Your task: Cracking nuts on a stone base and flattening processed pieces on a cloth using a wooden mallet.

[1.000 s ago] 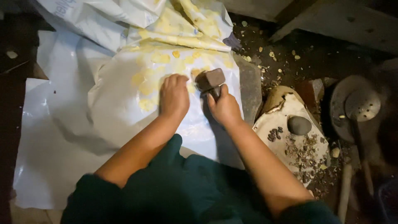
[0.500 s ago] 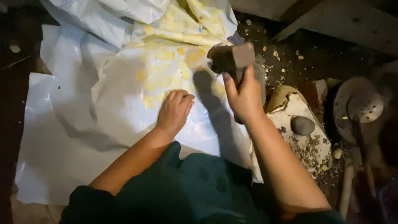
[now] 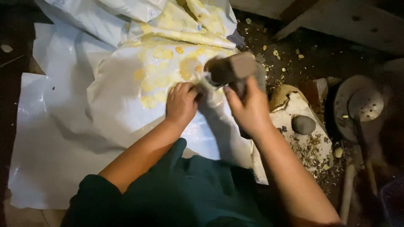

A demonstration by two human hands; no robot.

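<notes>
Both hands work over a crinkled sheet of glossy white plastic [image 3: 63,138] spread on the ground. The right hand [image 3: 249,107] is closed around the short handle of a heavy, dark brown block-headed hammer [image 3: 230,67], whose head is raised just above the sheet and tilted a little to the left. The left hand [image 3: 181,103] lies knuckles up on the plastic just beside and below the hammer head, fingers curled inward and pressing down; whether it pinches anything beneath is hidden by the fingers. Flattened pale yellow discs [image 3: 162,54] show through the plastic in a cluster just beyond the left hand, under the hammer head and further up towards a folded part of the sheet. Dark green sleeves cover both upper arms.

To the right of the right forearm, a flat pale stone slab [image 3: 303,109] carries a smooth grey rounded pebble [image 3: 303,124] and a scatter of brown shell fragments [image 3: 311,153]. Further right, well apart from the hands, a round perforated metal skimmer [image 3: 365,105] rests on dark ground.
</notes>
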